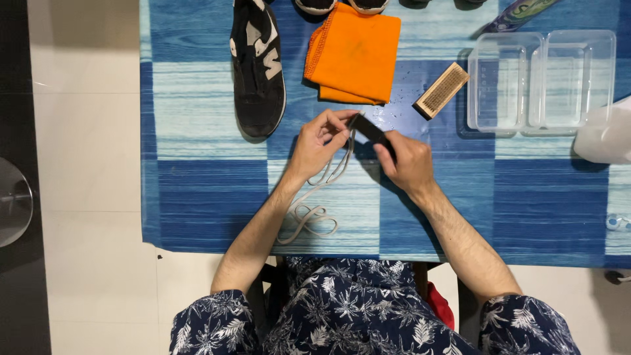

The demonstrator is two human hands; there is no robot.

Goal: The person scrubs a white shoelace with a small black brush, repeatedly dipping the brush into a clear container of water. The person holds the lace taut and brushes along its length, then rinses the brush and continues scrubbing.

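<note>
The right hand point(407, 161) wraps around a dark flat thing point(371, 128), so most of it is covered and I can't tell what it is. At the table's point(197, 197) far edge, two more shoes point(342, 5) are cut off by the picture's top; only the toes show. A greenish item point(522, 13) near the far right corner is cropped too. A white container point(605, 135) runs off the right side.
</note>
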